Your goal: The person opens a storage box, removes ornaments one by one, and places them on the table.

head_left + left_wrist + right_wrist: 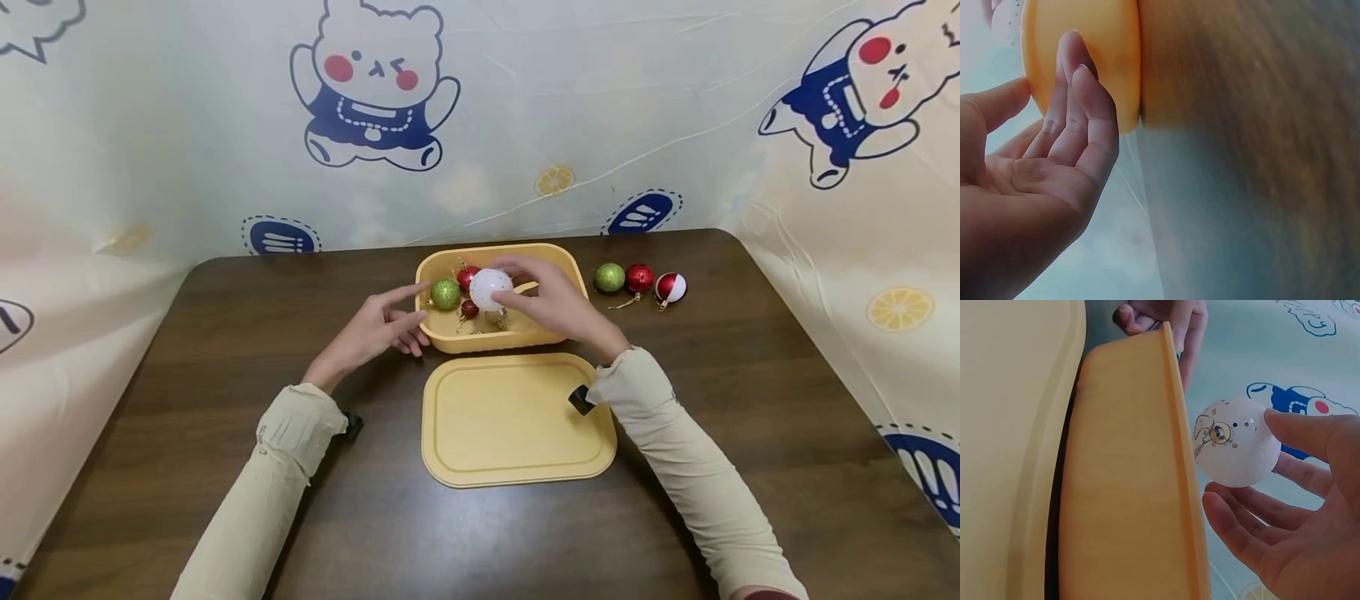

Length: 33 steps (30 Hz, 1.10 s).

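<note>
Head view: I see the yellow box (510, 340) near the middle of the far edge of the worktop (187, 400), its lid (517, 421) lying flat just beside it on the near-edge side. The right hand (555, 304) holds the white ball (491, 289) between thumb and fingers, over the box. The left hand (375, 329), thumb and index finger wide apart, reaches the box's left end and grips nothing. Inside the box I count a green ball (446, 293), a red ball (467, 277), a small dark red ball (469, 309) and a partly hidden gold ball (497, 317). Toward the worktop's far right corner lie a second green ball (610, 277), a second red ball (639, 277) and a red-and-white ball (671, 287), side by side.

Left wrist view: I find the left hand palm-up in frame, thumb apart from the loosely bent fingers. The thumb tip meets the box's rim; whether the other fingers touch its outer wall, I cannot tell.

Right wrist view: I see the white ball pinched by the right hand, beside the box's rim in this view, its gold cap and wire loop facing the box. Fingers of the left hand appear past the box's other end; the lid fills the picture's left side.
</note>
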Tool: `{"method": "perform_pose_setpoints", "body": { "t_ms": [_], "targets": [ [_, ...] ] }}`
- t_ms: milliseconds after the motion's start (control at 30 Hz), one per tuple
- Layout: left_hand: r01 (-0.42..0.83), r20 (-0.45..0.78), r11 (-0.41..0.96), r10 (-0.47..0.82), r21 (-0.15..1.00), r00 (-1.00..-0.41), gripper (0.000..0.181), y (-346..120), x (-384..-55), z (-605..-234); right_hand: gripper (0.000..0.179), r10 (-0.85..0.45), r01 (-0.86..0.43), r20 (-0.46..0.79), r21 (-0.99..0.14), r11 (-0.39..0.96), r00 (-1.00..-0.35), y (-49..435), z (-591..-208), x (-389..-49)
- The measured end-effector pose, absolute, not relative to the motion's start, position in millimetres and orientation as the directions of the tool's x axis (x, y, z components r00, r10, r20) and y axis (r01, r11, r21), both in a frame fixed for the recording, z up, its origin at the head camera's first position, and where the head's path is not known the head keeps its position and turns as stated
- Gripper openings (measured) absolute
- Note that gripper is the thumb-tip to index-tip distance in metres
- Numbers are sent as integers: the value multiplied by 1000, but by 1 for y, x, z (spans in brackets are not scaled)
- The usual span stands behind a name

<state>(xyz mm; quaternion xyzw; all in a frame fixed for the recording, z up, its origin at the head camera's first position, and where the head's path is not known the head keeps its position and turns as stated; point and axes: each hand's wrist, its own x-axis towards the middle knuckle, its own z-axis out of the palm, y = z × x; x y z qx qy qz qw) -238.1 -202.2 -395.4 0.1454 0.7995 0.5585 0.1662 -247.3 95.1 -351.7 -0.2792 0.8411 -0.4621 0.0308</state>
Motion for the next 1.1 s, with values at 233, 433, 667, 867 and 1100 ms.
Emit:
{"method": "perform_pose_setpoints", "body": {
  "t_ms": [233, 433, 667, 867, 1100],
  "targets": [
    [54, -99, 336, 422, 940, -901, 55, -202, -239, -396, 42, -471, -422, 201, -798, 430, -859, 108, -351, -244],
    [50, -103, 336, 424, 941, -900, 55, -202, -239, -396, 42, -456, -425, 210, -789, 443, -865, 118, -351, -242],
    [38, -109, 327, 418, 944, -902, 54, -202, -238, -396, 42, -437, -422, 214, -780, 462, -874, 127, -351, -239],
    [42, -106, 327, 421, 944, -901, 54, -203, -238, -397, 43, -421, -394, 193, -793, 466, -886, 135, -348, -237],
    [45, -103, 326, 423, 944, -900, 54, -204, -237, -396, 44, -394, -368, 188, -813, 452, -899, 148, -345, -234]
  ]
}}
